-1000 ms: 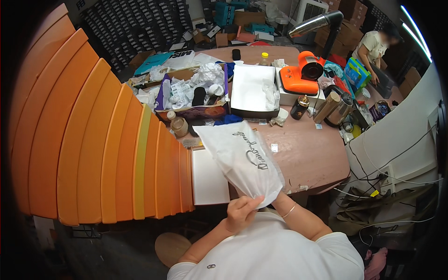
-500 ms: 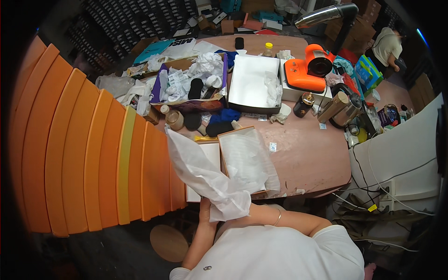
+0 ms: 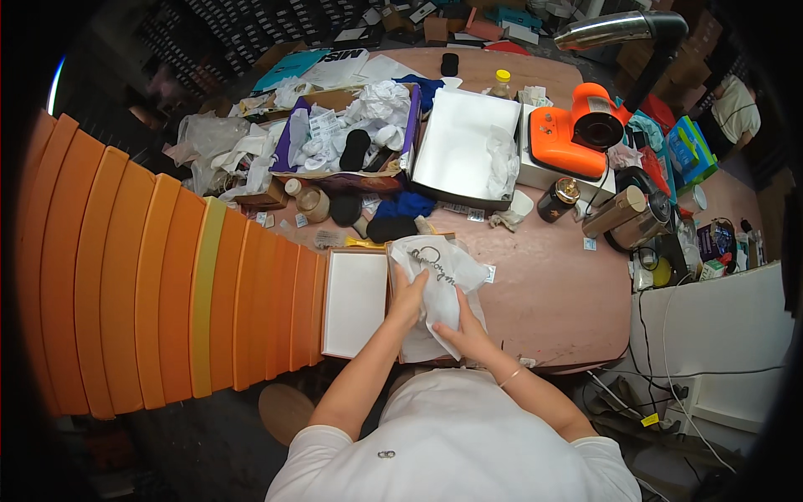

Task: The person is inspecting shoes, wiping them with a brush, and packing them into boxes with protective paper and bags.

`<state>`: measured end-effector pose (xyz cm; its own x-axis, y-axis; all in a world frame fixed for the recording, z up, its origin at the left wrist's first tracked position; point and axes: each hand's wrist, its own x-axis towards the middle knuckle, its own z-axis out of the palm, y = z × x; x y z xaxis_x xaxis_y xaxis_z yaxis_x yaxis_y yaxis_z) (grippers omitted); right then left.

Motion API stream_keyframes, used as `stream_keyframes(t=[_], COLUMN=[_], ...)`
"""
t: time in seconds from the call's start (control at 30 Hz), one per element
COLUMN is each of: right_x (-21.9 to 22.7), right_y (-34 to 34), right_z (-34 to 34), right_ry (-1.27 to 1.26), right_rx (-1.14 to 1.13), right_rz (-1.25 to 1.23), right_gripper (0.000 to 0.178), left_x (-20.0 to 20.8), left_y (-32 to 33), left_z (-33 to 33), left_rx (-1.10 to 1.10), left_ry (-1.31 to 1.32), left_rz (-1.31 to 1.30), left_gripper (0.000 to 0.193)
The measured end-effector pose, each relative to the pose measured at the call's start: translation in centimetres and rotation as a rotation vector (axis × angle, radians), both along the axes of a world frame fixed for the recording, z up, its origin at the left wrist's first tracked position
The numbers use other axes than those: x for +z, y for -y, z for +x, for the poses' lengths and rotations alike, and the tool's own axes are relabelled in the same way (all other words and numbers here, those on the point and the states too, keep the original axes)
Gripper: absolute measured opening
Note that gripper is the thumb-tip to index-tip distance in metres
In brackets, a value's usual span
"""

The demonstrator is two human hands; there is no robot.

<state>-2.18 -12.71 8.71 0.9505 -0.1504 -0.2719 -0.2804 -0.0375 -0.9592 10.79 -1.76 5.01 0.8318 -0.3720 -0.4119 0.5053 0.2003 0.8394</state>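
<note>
A thin white bag-like sheet (image 3: 441,269) with dark script printing lies between my hands, above an open shallow box (image 3: 391,311) lined with white paper (image 3: 410,343). My left hand (image 3: 407,294) grips the sheet's left side, thumb on top. At its lower right side my right hand (image 3: 470,333) holds it, thumb and fingers apart with the sheet between them. Their hidden fingertips lie beneath the sheet. A second shallow box part (image 3: 355,303), white inside with an orange rim, sits directly left of the lined box.
Stacked orange boxes (image 3: 176,284) rise at the left. Behind my hands lie a yellow-handled brush (image 3: 355,242), dark pads (image 3: 391,229) and a clear bottle (image 3: 312,202). Farther back stand a purple box (image 3: 414,125) of crumpled paper, a white-lined box (image 3: 452,134) and an orange machine (image 3: 569,151).
The sheet has moved from upright near my body to flat over the lined box, with its printing now showing. Both hands have come forward over the box; the view has shifted slightly.
</note>
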Motion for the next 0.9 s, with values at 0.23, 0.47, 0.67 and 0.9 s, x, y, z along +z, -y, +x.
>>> stream_keyframes(t=[0.23,0.47,0.67,0.9], right_x=[-3.5,-14.3,-2.8,-2.7], right_y=[1.3,2.3,0.1,7.1], right_z=[-2.2,-5.7,-2.8,-9.6], right_ry=[-0.091,-0.516,0.125,-0.055], right_rx=[0.044,-0.345,-0.401,-0.689], right_rz=[-0.271,0.278,0.086,-0.038], right_gripper=[0.066,0.029,0.015,0.027], left_x=[-9.8,-6.6,-5.2,-7.8], left_y=[1.3,0.9,-2.3,0.1], left_z=[-4.6,-4.3,-2.3,-4.4], left_rx=[-0.238,-0.309,-0.39,-0.295], left_ry=[0.491,0.545,-0.054,0.456], left_rz=[0.623,0.632,0.288,0.643], left_gripper=[0.073,0.089,0.071,0.059])
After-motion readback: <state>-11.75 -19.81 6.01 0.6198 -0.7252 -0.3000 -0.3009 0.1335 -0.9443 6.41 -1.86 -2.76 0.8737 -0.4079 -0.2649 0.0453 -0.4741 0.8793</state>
